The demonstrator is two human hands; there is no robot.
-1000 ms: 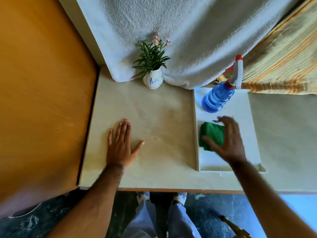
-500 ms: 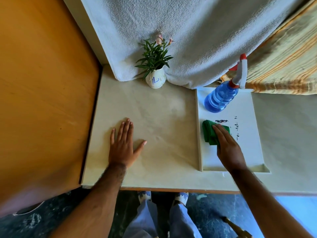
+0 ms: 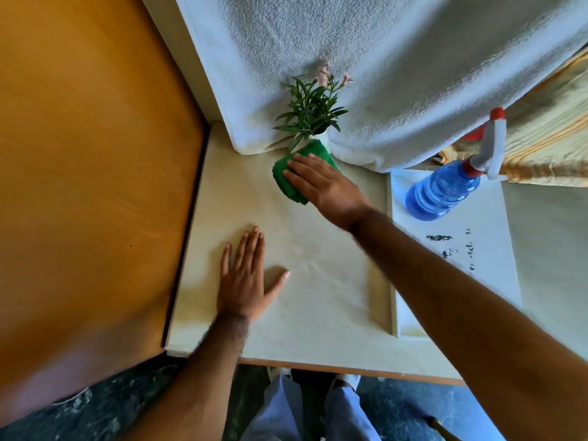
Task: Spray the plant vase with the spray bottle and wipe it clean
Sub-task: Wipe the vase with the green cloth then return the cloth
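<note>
Left hand (image 3: pixel 243 286) flat on counter (image 3: pixel 318 281), fingers spread, holding nothing. Right hand (image 3: pixel 324 186) at 12 o'clock presses green cloth (image 3: pixel 286 179) under its fingers against vase (image 3: pixel 323 140), mostly hidden. Spray bottle (image 3: pixel 445 192) upright on tray (image 3: pixel 496 268) at 2 o'clock.

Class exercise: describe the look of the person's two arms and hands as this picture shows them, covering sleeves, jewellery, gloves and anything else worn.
Both arms are bare as far as the frame shows: no sleeve reaches either forearm. The left hand and the right hand wear no gloves, and no rings, watch or wristband can be seen. The left forearm shows dark hair near the wrist. Fingernails look short and unpainted.
</note>
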